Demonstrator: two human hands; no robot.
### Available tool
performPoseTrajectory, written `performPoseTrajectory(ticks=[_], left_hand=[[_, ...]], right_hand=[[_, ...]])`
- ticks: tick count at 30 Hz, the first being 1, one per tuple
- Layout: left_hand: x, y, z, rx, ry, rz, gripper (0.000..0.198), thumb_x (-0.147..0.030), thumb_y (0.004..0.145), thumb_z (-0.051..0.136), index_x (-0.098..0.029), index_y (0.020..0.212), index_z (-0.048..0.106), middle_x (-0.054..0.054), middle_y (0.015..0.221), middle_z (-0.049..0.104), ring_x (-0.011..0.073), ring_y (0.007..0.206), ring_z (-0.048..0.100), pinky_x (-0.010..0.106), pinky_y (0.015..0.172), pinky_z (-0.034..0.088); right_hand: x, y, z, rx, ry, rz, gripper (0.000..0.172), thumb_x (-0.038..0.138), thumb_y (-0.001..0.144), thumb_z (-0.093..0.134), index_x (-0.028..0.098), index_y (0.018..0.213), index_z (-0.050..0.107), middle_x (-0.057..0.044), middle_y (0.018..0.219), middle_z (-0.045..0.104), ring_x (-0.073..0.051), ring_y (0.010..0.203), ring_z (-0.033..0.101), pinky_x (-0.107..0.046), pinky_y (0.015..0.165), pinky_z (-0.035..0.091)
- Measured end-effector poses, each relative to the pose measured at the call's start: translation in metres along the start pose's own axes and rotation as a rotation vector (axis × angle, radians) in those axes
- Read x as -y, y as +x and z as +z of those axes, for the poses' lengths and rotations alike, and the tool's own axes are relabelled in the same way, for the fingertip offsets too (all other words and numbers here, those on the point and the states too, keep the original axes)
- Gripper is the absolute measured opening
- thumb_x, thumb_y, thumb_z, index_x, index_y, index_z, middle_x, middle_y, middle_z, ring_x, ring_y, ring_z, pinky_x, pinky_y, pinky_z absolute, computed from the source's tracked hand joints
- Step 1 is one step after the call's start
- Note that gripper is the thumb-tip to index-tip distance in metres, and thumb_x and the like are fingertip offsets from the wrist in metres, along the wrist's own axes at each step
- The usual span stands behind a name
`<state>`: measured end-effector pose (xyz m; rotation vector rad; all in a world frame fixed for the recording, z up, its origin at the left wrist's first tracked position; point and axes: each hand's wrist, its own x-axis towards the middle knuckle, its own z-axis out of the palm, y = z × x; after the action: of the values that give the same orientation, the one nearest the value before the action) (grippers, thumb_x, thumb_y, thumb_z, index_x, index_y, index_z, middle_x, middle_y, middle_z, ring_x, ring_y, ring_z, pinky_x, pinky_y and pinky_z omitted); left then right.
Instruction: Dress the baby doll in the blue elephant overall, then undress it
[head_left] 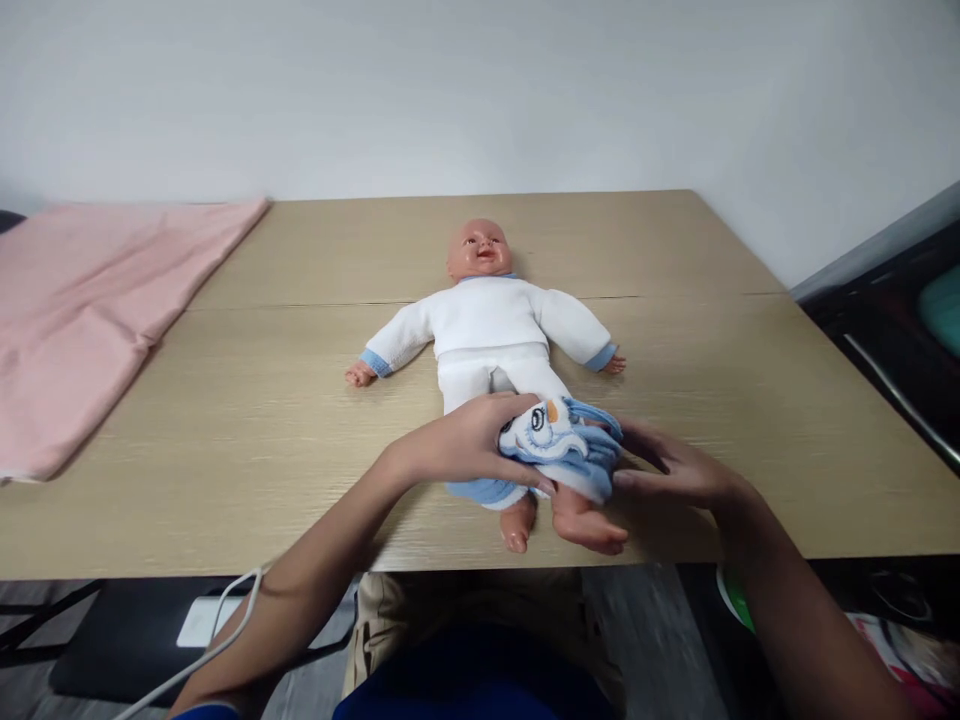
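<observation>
A baby doll (pixel 491 315) lies on its back, head away from me, in a white top with blue cuffs. Its white trousers (pixel 465 385) have blue lower legs. Around the shin on the right, the trouser leg (pixel 574 450) is bunched up, showing blue cloth and an embroidered face. My left hand (pixel 480 440) is closed on this bunched cloth from the left, thumb near the hem. From the right, my right hand (pixel 675 465) has its fingers curled against the same cloth; some fingertips are hidden behind it. Both doll feet (pixel 589 525) stick out bare.
The doll rests on a light wooden table (pixel 300 420), its feet near the front edge. A pink cloth (pixel 90 310) covers the table's left end. A white cable (pixel 225 640) runs by my left forearm. A dark object (pixel 900 310) stands at the right.
</observation>
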<state>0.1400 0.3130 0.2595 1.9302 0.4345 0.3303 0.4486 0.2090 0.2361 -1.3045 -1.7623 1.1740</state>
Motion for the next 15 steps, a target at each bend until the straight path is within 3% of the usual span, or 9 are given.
performPoseTrajectory(ticks=[3, 6, 8, 10, 13, 15], left_hand=[[-0.005, -0.028, 0.008, -0.153, 0.125, -0.061, 0.077, -0.067, 0.094, 0.094, -0.027, 0.153, 0.065, 0.012, 0.147, 0.073, 0.0367, 0.134, 0.069, 0.046, 0.11, 0.056], [-0.002, -0.062, 0.019, -0.358, 0.159, -0.135, 0.072, -0.062, 0.104, 0.086, -0.035, 0.163, 0.057, 0.01, 0.162, 0.064, 0.0341, 0.145, 0.062, 0.048, 0.122, 0.051], [0.005, -0.082, 0.026, -0.521, 0.2, -0.2, 0.061, -0.058, 0.108, 0.082, -0.035, 0.159, 0.058, 0.009, 0.157, 0.066, 0.0314, 0.14, 0.062, 0.049, 0.122, 0.05], [0.012, -0.097, 0.031, -0.611, 0.165, -0.266, 0.05, -0.056, 0.109, 0.08, -0.031, 0.148, 0.061, 0.008, 0.146, 0.068, 0.0294, 0.133, 0.064, 0.047, 0.117, 0.051], [0.02, -0.11, 0.034, -0.558, 0.023, -0.317, 0.039, -0.055, 0.109, 0.08, -0.029, 0.133, 0.063, 0.008, 0.136, 0.068, 0.0287, 0.125, 0.066, 0.045, 0.109, 0.054], [0.024, -0.113, 0.033, -0.479, -0.013, -0.307, 0.034, -0.053, 0.109, 0.081, -0.028, 0.126, 0.066, 0.009, 0.137, 0.067, 0.0304, 0.128, 0.064, 0.047, 0.112, 0.052]], right_hand=[[-0.007, 0.01, -0.01, 0.029, -0.139, 0.024, 0.045, 0.061, 0.098, 0.089, 0.03, 0.13, 0.09, -0.009, 0.133, 0.09, -0.041, 0.123, 0.083, -0.051, 0.103, 0.069], [-0.005, 0.017, -0.004, -0.011, -0.17, -0.051, 0.031, 0.058, 0.103, 0.085, 0.028, 0.111, 0.087, -0.005, 0.11, 0.088, -0.032, 0.102, 0.081, -0.041, 0.091, 0.064], [-0.003, 0.021, 0.001, -0.018, -0.117, -0.105, 0.028, 0.055, 0.106, 0.083, 0.028, 0.107, 0.082, -0.002, 0.101, 0.083, -0.027, 0.094, 0.077, -0.037, 0.088, 0.06], [-0.004, 0.026, 0.004, 0.01, -0.03, -0.116, 0.025, 0.053, 0.108, 0.081, 0.028, 0.11, 0.078, -0.001, 0.101, 0.079, -0.024, 0.093, 0.073, -0.035, 0.088, 0.058], [-0.009, 0.036, 0.007, 0.045, 0.124, -0.064, 0.033, 0.061, 0.107, 0.08, 0.029, 0.109, 0.08, -0.001, 0.1, 0.075, -0.023, 0.092, 0.069, -0.035, 0.085, 0.058], [-0.012, 0.044, 0.01, -0.002, 0.209, -0.003, 0.042, 0.071, 0.104, 0.079, 0.029, 0.106, 0.083, -0.002, 0.099, 0.075, -0.025, 0.092, 0.069, -0.036, 0.085, 0.059]])
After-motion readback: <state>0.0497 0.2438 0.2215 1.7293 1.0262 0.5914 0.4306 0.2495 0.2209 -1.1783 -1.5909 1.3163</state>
